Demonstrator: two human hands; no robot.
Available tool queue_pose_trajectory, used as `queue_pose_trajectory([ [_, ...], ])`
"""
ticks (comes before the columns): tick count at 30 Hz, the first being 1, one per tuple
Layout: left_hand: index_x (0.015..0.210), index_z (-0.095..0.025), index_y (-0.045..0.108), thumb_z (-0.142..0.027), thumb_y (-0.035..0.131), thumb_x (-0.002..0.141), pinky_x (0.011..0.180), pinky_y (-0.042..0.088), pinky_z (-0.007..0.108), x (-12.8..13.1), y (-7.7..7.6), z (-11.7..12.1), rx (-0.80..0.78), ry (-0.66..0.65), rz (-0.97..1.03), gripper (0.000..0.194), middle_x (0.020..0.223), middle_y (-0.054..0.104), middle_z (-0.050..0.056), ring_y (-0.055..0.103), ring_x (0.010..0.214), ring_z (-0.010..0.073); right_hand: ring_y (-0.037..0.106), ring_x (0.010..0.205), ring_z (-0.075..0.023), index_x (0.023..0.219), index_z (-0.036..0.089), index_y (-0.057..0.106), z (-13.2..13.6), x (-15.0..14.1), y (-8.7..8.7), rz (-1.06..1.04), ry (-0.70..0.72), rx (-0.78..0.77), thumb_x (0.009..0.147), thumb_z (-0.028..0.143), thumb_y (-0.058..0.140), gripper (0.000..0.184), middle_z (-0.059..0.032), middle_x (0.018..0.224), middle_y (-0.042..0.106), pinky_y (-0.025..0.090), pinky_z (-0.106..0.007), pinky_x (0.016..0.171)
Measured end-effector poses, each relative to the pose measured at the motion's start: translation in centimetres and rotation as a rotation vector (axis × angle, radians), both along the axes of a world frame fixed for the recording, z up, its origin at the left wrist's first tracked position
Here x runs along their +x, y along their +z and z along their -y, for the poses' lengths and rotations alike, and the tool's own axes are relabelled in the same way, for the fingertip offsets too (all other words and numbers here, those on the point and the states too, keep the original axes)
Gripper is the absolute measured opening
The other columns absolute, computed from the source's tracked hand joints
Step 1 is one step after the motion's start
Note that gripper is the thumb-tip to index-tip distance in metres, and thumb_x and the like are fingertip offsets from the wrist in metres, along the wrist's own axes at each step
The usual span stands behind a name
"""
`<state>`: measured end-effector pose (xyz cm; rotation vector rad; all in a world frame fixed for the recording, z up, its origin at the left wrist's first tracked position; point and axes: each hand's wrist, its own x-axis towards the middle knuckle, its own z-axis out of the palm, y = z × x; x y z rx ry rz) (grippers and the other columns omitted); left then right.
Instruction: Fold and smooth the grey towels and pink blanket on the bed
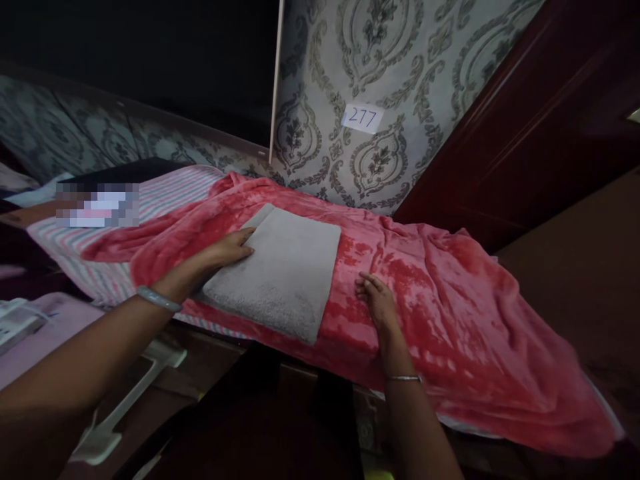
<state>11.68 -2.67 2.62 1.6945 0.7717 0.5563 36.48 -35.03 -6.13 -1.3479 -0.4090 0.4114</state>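
A folded grey towel [287,267] lies on a red plush blanket [430,300], its upper layer set slightly off from a layer showing along the left side. My left hand [231,249] is at that left side, thumb and fingers closed on the towel's edge; some fingertips are hidden by the cloth. To the right of the towel, my right hand [379,299] is just above or on the blanket, which of the two I cannot tell. Its fingers are loosely bent and apart, with nothing in them.
A striped cloth [175,190] shows under the blanket at the left. Behind are a large dark screen [150,60] and patterned wall with a paper marked 277 [363,118]. A dark red wooden panel [500,120] stands right. A white power strip [19,323] lies at the left edge.
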Motion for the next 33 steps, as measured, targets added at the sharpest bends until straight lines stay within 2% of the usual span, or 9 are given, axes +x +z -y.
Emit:
queue_pose_trajectory([
  [7, 0.124, -0.017, 0.069, -0.012, 0.065, 0.063, 0.119, 0.039, 0.046, 0.6, -1.0, 0.3, 0.367, -0.039, -0.120, 0.061, 0.137, 0.067, 0.013, 0.054, 0.136, 0.0360, 0.061, 0.063, -0.0135, 0.100, 0.021, 0.072, 0.1, 0.0, -0.1, 0.029, -0.004, -0.038, 0.064, 0.047, 0.077, 0.045, -0.0021, 0.080, 0.070, 0.051, -0.029, 0.061],
  [10, 0.129, -0.012, 0.065, -0.009, 0.061, 0.068, 0.122, 0.033, 0.044, 0.5, -1.0, 1.0, 0.429, -0.062, -0.166, 0.062, 0.143, 0.063, 0.014, 0.050, 0.140, 0.0341, 0.060, 0.062, -0.0128, 0.100, 0.021, 0.072, 0.1, -0.1, -0.1, 0.022, -0.011, -0.037, 0.063, 0.046, 0.078, 0.044, -0.0016, 0.080, 0.071, 0.051, -0.029, 0.060],
  [14, 0.141, -0.004, 0.055, -0.011, 0.062, 0.072, 0.114, 0.041, 0.044, -0.3, -0.4, 1.2, 0.384, -0.118, -0.195, 0.069, 0.143, 0.062, 0.018, 0.057, 0.130, 0.0327, 0.061, 0.062, -0.0125, 0.100, 0.021, 0.072, 0.2, -0.2, 0.0, 0.024, -0.009, -0.035, 0.064, 0.045, 0.079, 0.044, -0.0018, 0.081, 0.071, 0.051, -0.028, 0.059],
  [16, 0.139, -0.007, 0.058, -0.012, 0.065, 0.070, 0.108, 0.047, 0.042, -0.5, 0.1, 0.9, 0.343, -0.129, -0.192, 0.070, 0.139, 0.066, 0.015, 0.062, 0.124, 0.0320, 0.061, 0.063, -0.0126, 0.099, 0.021, 0.072, 0.2, -0.2, 0.0, 0.037, 0.000, -0.047, 0.064, 0.045, 0.079, 0.043, -0.0022, 0.081, 0.072, 0.052, -0.028, 0.059],
  [19, 0.133, -0.015, 0.065, -0.007, 0.063, 0.064, 0.107, 0.049, 0.041, -0.4, 0.5, 0.7, 0.305, -0.100, -0.196, 0.070, 0.130, 0.071, 0.011, 0.064, 0.121, 0.0324, 0.061, 0.063, -0.0128, 0.099, 0.022, 0.072, 0.3, -0.4, 0.1, 0.054, 0.000, -0.057, 0.065, 0.046, 0.079, 0.042, -0.0019, 0.081, 0.072, 0.052, -0.028, 0.059],
  [21, 0.131, -0.016, 0.067, -0.004, 0.058, 0.062, 0.109, 0.048, 0.040, -0.3, 0.6, 0.9, 0.346, -0.092, -0.230, 0.071, 0.128, 0.072, 0.009, 0.064, 0.122, 0.0319, 0.061, 0.063, -0.0129, 0.098, 0.023, 0.072, 0.3, -0.5, 0.1, 0.053, -0.007, -0.053, 0.064, 0.046, 0.079, 0.042, -0.0013, 0.081, 0.072, 0.052, -0.028, 0.059],
  [25, 0.132, -0.010, 0.066, -0.003, 0.051, 0.064, 0.115, 0.042, 0.036, -0.2, 0.2, 1.5, 0.449, -0.126, -0.266, 0.069, 0.135, 0.069, 0.009, 0.060, 0.129, 0.0289, 0.061, 0.063, -0.0129, 0.097, 0.023, 0.073, 0.3, -0.6, 0.2, 0.056, -0.002, -0.064, 0.062, 0.045, 0.080, 0.042, -0.0011, 0.080, 0.072, 0.052, -0.028, 0.059],
  [30, 0.134, -0.012, 0.065, -0.009, 0.054, 0.072, 0.117, 0.039, 0.047, -1.0, 0.0, 2.0, 0.563, -0.095, -0.344, 0.064, 0.140, 0.062, 0.016, 0.057, 0.130, 0.0376, 0.061, 0.063, -0.0134, 0.097, 0.023, 0.072, 0.3, -0.8, 0.3, 0.073, -0.011, -0.084, 0.062, 0.046, 0.078, 0.043, -0.0011, 0.080, 0.072, 0.052, -0.029, 0.059],
  [33, 0.135, -0.019, 0.066, -0.019, 0.054, 0.081, 0.113, 0.041, 0.050, -2.7, 0.1, 3.0, 0.718, -0.089, -0.308, 0.055, 0.138, 0.061, 0.016, 0.058, 0.124, 0.0374, 0.060, 0.063, -0.0131, 0.097, 0.023, 0.072, 0.2, -0.9, 0.5, 0.075, -0.005, -0.095, 0.062, 0.047, 0.078, 0.043, -0.0007, 0.080, 0.071, 0.051, -0.029, 0.061],
])
